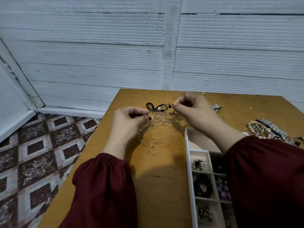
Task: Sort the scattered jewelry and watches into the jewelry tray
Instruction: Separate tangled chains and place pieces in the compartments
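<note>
Both hands work at the far-left part of the worktop (164, 170). The left hand (130, 120) has its fingers (141, 111) curled, pinching a silver chain (142, 134) just beside a small red bead (149, 118); the free length trails down onto the wood toward the viewer. The right hand (194, 109) is also curled and pinches a strand at the far edge of the chain tangle (160, 117), next to a dark bead (170, 106). A black cord bracelet (152, 106) lies touching the tangle's far side. The jewelry tray (186, 145) sits to the right under the right forearm. Its far compartment shows nothing in the visible part, and the nearer ones hold a black bead bracelet (202, 187) and purple beads (222, 190). A metal watch band (271, 128) and a pink bead strand (252, 126) wait at the right edge, well apart from the tangle.

Handling judgement: the chains are very light, limp and fine, and they likely snag on the loose rings among them. A hard pull would probably tighten knots or stress a link. The best hold looks like a fingertip pinch at a bead, clasp or free end, with the second hand pinning the heap. The chain should be lifted slowly so that it feeds out. It has no stiffness, so it will drape and swing when carried to the tray.
</note>
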{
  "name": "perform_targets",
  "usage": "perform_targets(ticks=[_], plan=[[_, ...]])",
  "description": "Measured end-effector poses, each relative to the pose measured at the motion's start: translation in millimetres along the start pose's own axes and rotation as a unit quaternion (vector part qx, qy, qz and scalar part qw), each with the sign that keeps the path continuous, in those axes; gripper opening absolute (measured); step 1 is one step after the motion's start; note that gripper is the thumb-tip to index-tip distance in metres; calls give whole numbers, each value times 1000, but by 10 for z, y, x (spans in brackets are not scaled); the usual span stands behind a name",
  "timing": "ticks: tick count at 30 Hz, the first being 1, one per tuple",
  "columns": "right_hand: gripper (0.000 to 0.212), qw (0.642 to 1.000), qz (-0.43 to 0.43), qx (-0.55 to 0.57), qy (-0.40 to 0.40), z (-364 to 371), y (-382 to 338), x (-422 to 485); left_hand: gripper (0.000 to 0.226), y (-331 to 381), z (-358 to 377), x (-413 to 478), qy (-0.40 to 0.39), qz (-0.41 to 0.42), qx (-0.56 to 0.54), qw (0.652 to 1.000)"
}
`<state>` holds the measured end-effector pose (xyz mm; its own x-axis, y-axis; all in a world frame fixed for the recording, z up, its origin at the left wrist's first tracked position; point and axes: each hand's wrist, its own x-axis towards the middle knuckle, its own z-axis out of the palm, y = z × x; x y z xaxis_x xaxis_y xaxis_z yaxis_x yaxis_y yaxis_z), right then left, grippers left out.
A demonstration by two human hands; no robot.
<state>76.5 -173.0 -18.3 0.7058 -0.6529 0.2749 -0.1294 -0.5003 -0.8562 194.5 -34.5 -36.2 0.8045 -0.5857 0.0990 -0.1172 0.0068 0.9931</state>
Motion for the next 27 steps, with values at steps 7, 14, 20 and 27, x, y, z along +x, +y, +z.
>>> perform_targets(ticks=[7, 14, 20, 27], plan=[[16, 1000, 6, 2, 3, -51, -7, -56, 16, -58, 6, 25, 1, 9, -4, 1000], [16, 1000, 10, 18, 2, -136, -51, -176, 18, -22, 40, -56, 10, 32, -43, 999], [12, 999, 22, 45, 12, -289, -155, -343, 6, 5, 115, -196, -14, 48, -52, 997], [14, 996, 21, 75, 43, -493, -307, -629, 11, 136, 244, -487, -16, 82, 2, 996]])
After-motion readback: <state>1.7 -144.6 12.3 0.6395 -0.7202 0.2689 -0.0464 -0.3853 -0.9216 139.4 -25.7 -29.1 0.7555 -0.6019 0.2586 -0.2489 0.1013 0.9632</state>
